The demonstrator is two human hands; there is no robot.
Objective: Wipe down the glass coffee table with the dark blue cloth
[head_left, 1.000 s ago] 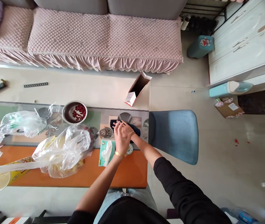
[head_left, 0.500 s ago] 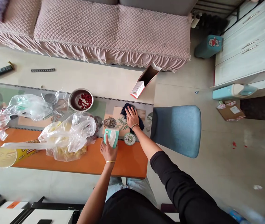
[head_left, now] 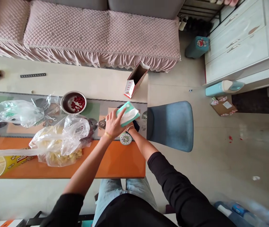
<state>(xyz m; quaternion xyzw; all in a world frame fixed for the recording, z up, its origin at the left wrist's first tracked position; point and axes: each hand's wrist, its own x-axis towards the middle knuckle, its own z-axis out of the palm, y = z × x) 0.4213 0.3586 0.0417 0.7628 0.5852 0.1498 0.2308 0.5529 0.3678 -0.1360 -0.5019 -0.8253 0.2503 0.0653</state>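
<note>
My left hand (head_left: 113,124) grips a teal tissue pack (head_left: 127,114) with a white tissue showing at its opening, tilted and raised over the table runner. Beneath the pack lies my right hand (head_left: 129,125); only its wrist side with a bracelet shows, and its fingers are hidden. A dark navy cloth (head_left: 136,126) peeks out beside that wrist. Just below the wrist, a round patterned disc (head_left: 125,138) rests at the runner's edge. Left of my left hand is a small brownish object (head_left: 101,124) that I cannot make out.
A steel bowl (head_left: 61,105) of red fruit and clear plastic bags (head_left: 75,129) are on the table's left, with a yellow tub (head_left: 18,160). An open carton (head_left: 129,87) stands at the far edge. A blue chair (head_left: 172,124) adjoins the right end; a pink-covered sofa (head_left: 101,34) is behind.
My left hand has lifted the tissue pack from the near side of the runner and carried it right and away, over my right hand. The view has shifted slightly right.
</note>
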